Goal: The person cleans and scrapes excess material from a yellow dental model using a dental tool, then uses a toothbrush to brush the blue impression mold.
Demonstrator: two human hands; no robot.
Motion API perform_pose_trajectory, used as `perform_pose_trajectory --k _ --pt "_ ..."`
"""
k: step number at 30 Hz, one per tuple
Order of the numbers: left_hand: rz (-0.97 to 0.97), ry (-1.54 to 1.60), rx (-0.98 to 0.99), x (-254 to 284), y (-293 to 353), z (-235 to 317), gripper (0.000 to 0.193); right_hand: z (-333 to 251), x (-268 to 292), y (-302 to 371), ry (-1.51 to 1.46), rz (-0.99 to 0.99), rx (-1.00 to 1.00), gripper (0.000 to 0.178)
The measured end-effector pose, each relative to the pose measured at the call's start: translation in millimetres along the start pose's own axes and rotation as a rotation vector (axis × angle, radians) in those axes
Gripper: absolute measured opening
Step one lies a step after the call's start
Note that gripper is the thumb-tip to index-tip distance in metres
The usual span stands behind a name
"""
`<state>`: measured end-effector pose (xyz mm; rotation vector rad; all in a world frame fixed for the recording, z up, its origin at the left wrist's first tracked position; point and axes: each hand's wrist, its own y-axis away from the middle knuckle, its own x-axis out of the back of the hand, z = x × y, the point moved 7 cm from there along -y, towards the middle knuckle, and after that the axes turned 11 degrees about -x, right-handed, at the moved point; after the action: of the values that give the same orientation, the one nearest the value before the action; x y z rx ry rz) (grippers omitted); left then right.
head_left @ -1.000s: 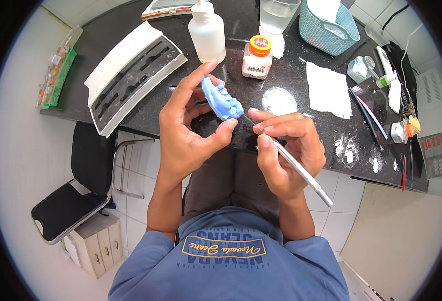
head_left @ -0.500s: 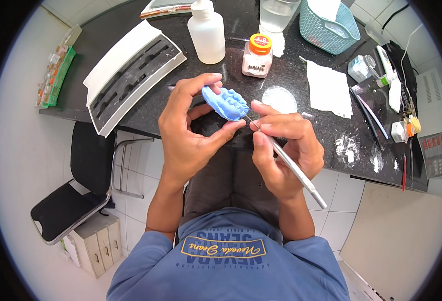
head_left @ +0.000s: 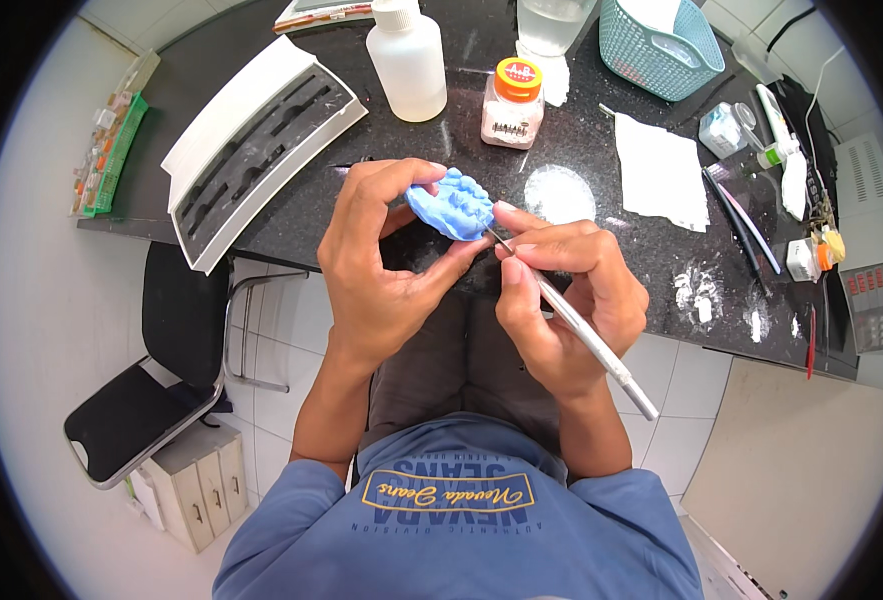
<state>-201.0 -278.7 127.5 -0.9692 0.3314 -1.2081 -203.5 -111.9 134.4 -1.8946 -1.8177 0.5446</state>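
Black speckled stone makes up the worktop (head_left: 601, 160), and the person sits at its near edge with both hands raised over their lap. Their left hand (head_left: 381, 270) is closed around a blue tooth mould (head_left: 451, 205): the thumb presses its near side, the fingers curl over its far side, and the toothed face is turned up toward them. Their right hand (head_left: 561, 300) pinches a slim silver tool (head_left: 581, 335) like a pen, thumb and first two fingers shut on the shaft close to its thin point. That point sits at the right edge of the mould, just ahead of the right fingertips and beside the left thumb tip; whether it truly touches the blue surface I cannot tell.

Beyond the fingers, well apart, stand a white squeeze bottle (head_left: 408, 60) and a small jar with an orange lid (head_left: 513, 100). An open white case with dark slots (head_left: 251, 150) lies off to the left of the left hand, and a white paper towel (head_left: 661, 170) lies past the right hand, near white powder smears (head_left: 696, 295).

To my eye this is the fine trimming or scraping stage along the mould's rim. The next stroke would call for a steady left grip, a short light pull of the point, and care to keep it off the thumb.
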Motion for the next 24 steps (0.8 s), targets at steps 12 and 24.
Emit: perform_pose_trajectory --k 12,24 --pt "0.031 -0.05 -0.041 1.1 2.3 1.4 0.055 -0.8 -0.9 -0.6 0.035 0.0 0.009 0.017" --pt "-0.026 -0.014 0.023 0.4 4.7 -0.4 0.062 -1.9 -2.2 -0.3 0.055 -0.012 0.028 0.02"
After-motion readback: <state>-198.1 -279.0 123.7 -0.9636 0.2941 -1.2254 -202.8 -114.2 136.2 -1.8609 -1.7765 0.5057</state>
